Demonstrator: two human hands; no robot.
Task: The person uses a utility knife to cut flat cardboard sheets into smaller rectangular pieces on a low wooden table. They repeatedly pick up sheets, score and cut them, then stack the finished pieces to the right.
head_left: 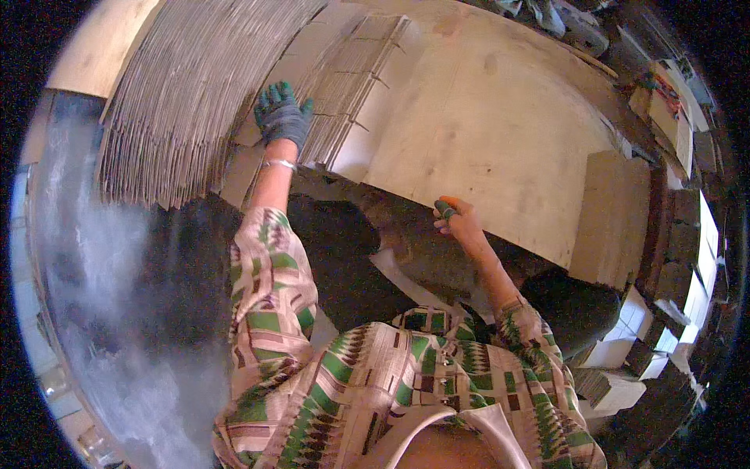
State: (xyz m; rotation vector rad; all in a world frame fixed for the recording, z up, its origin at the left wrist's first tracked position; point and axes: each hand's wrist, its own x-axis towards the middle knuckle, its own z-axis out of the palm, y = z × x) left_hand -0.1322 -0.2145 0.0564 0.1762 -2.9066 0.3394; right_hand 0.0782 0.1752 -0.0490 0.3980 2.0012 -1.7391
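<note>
My left hand, in a grey-green glove, lies with fingers spread on flat cardboard sheets between two rows of cardboard. To its left a large row of cardboard sheets leans on edge in a dense fan. To its right is a smaller row of slotted cardboard sheets. My right hand is closed beside the near edge of a wooden board tabletop. Dark green and orange coverings show on its fingers. Whether something small is held inside the curled fingers cannot be made out.
A brown cardboard piece stands at the tabletop's right end. Cardboard stacks lie on the right. A pale wooden board is at the far left, above grey floor. Dark space shows below the table's near edge.
</note>
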